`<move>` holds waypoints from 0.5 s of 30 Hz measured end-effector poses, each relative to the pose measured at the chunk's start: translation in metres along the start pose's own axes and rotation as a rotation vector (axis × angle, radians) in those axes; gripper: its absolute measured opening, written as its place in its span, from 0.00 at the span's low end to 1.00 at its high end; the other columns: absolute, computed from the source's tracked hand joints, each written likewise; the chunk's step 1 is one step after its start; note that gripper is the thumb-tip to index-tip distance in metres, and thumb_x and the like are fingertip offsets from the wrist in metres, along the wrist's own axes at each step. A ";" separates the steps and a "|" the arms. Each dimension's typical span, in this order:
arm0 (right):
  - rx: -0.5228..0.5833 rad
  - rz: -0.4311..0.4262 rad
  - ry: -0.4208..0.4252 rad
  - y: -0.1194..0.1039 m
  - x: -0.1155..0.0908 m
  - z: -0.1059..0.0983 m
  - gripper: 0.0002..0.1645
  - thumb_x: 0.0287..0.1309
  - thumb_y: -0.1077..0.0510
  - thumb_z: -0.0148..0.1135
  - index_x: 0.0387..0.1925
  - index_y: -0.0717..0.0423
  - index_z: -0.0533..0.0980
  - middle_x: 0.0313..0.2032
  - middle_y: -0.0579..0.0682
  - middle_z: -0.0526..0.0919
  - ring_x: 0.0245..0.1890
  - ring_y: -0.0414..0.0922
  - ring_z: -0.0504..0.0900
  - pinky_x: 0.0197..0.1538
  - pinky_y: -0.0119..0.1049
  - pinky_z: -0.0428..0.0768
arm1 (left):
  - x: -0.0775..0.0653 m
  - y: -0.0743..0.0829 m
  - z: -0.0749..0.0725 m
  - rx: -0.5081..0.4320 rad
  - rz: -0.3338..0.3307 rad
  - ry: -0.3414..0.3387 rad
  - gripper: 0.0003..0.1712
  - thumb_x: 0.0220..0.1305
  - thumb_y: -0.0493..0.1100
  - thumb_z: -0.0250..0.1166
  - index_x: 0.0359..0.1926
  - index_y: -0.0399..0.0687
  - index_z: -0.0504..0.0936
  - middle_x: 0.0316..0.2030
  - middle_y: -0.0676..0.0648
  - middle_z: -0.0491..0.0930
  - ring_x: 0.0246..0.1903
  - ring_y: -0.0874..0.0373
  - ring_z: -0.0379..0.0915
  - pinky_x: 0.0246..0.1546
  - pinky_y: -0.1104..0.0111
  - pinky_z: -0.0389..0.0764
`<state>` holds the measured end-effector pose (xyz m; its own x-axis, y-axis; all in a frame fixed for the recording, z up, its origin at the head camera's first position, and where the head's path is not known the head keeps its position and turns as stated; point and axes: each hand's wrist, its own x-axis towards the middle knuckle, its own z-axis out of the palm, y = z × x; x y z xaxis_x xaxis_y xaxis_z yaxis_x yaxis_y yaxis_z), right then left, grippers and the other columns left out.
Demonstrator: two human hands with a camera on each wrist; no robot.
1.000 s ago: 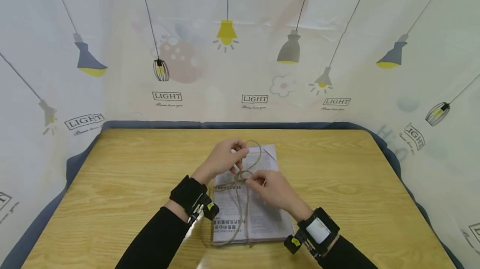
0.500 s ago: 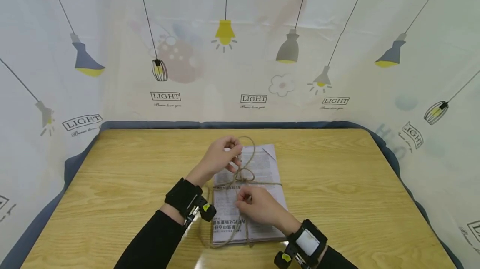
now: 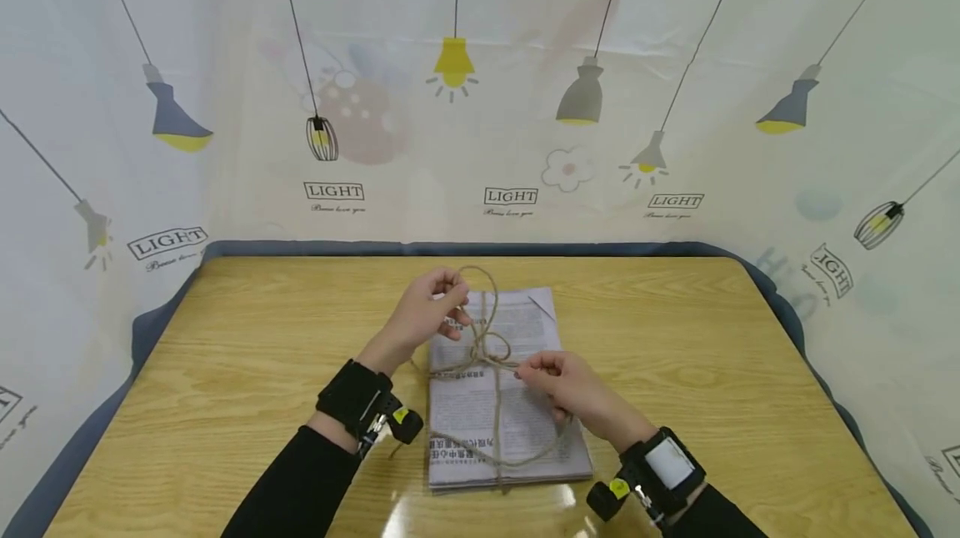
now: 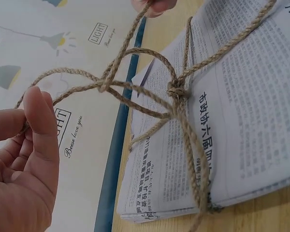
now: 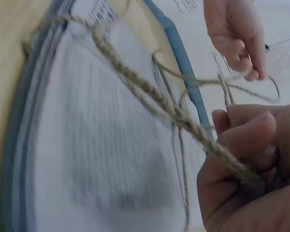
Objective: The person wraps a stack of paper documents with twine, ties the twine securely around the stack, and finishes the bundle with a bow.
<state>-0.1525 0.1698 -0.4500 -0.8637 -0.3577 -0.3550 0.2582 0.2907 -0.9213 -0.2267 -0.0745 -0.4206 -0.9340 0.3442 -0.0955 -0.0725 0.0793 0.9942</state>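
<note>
A stack of folded newspapers (image 3: 461,404) lies on the table, tied both ways with brown twine (image 4: 178,92) that knots on top. Up at the stack's far left, my left hand (image 3: 420,309) pinches a raised twine loop (image 3: 492,292) between thumb and fingers. In the left wrist view, that loop crosses another strand in front of the knot. My right hand (image 3: 577,388), over the right side of the papers, grips twine with curled fingers. From it, a slack length (image 3: 525,463) sags across the front of the stack. The right wrist view shows the twine (image 5: 217,150) running into the right fist.
The wooden table (image 3: 712,354) spreads around the stack on all sides. A pale cloth (image 3: 420,213) printed with hanging lamps rises behind its far edge, bordered by a dark blue strip (image 3: 525,250). Black cameras are strapped to both wrists.
My left hand has shifted slightly left with the loop. The right hand came down toward me, then went up and right, carrying the slack twine from the left side across the stack's front.
</note>
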 end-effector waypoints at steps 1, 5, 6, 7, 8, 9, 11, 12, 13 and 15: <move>-0.049 -0.021 0.011 0.000 0.000 -0.004 0.20 0.67 0.49 0.55 0.49 0.62 0.75 0.22 0.47 0.66 0.15 0.40 0.58 0.21 0.34 0.63 | -0.001 0.000 0.000 0.000 0.000 0.000 0.13 0.72 0.47 0.53 0.47 0.41 0.71 0.40 0.40 0.72 0.36 0.41 0.78 0.27 0.64 0.82; -0.388 -0.160 0.098 -0.002 0.002 -0.021 0.12 0.65 0.51 0.58 0.40 0.56 0.79 0.28 0.48 0.74 0.21 0.41 0.66 0.26 0.35 0.66 | -0.003 0.001 -0.003 0.007 -0.008 0.006 0.14 0.72 0.48 0.52 0.47 0.42 0.71 0.40 0.40 0.72 0.36 0.42 0.77 0.27 0.65 0.81; -0.476 -0.191 0.127 -0.003 0.003 -0.025 0.11 0.64 0.52 0.59 0.39 0.55 0.80 0.28 0.48 0.76 0.23 0.41 0.68 0.27 0.36 0.68 | -0.004 0.002 -0.004 0.011 -0.010 0.010 0.14 0.73 0.48 0.52 0.47 0.42 0.71 0.40 0.40 0.72 0.38 0.41 0.77 0.27 0.65 0.81; -0.547 -0.218 0.150 -0.005 0.003 -0.029 0.10 0.64 0.53 0.59 0.38 0.55 0.81 0.28 0.48 0.77 0.24 0.42 0.70 0.28 0.36 0.69 | -0.005 0.002 -0.005 0.015 -0.011 0.015 0.14 0.73 0.49 0.52 0.48 0.42 0.71 0.40 0.40 0.72 0.39 0.39 0.76 0.27 0.65 0.81; -0.606 -0.228 0.165 -0.007 0.004 -0.033 0.10 0.64 0.53 0.59 0.37 0.54 0.81 0.28 0.47 0.78 0.24 0.42 0.71 0.29 0.37 0.70 | -0.005 0.002 -0.005 0.021 -0.013 0.020 0.14 0.73 0.49 0.52 0.48 0.43 0.71 0.40 0.40 0.72 0.40 0.37 0.75 0.28 0.65 0.80; -0.650 -0.228 0.172 -0.009 0.004 -0.036 0.09 0.64 0.53 0.59 0.37 0.54 0.81 0.27 0.47 0.78 0.24 0.42 0.72 0.29 0.37 0.71 | -0.006 0.001 -0.007 0.031 -0.013 0.024 0.14 0.73 0.49 0.52 0.49 0.44 0.71 0.40 0.40 0.72 0.42 0.36 0.74 0.28 0.65 0.80; -0.721 -0.209 0.173 -0.015 0.004 -0.042 0.10 0.64 0.52 0.59 0.37 0.52 0.82 0.26 0.46 0.78 0.23 0.42 0.72 0.28 0.38 0.71 | -0.007 0.000 -0.009 0.056 -0.011 0.030 0.14 0.73 0.49 0.52 0.49 0.44 0.72 0.40 0.41 0.73 0.43 0.36 0.73 0.30 0.64 0.79; -0.752 -0.197 0.170 -0.018 0.004 -0.044 0.10 0.64 0.51 0.59 0.37 0.52 0.82 0.26 0.45 0.79 0.23 0.41 0.72 0.28 0.38 0.71 | -0.008 0.000 -0.010 0.065 -0.011 0.031 0.14 0.73 0.49 0.52 0.49 0.45 0.71 0.40 0.41 0.73 0.44 0.35 0.72 0.30 0.63 0.79; -0.788 -0.190 0.171 -0.022 0.003 -0.046 0.11 0.64 0.50 0.59 0.37 0.51 0.82 0.25 0.44 0.78 0.23 0.41 0.72 0.28 0.37 0.71 | -0.009 -0.001 -0.012 0.073 -0.010 0.033 0.14 0.73 0.50 0.52 0.49 0.45 0.72 0.40 0.41 0.73 0.44 0.36 0.71 0.31 0.62 0.79; -0.862 -0.179 0.180 -0.028 0.002 -0.047 0.12 0.64 0.48 0.59 0.36 0.49 0.83 0.23 0.43 0.78 0.21 0.40 0.72 0.27 0.36 0.70 | -0.010 -0.002 -0.014 0.084 -0.005 0.035 0.14 0.73 0.50 0.51 0.49 0.45 0.71 0.40 0.41 0.73 0.45 0.35 0.70 0.32 0.61 0.79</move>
<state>-0.1816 0.2026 -0.4173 -0.9333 -0.3385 -0.1201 -0.2389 0.8348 -0.4961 -0.2224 -0.0913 -0.4213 -0.9456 0.3103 -0.0977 -0.0494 0.1597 0.9859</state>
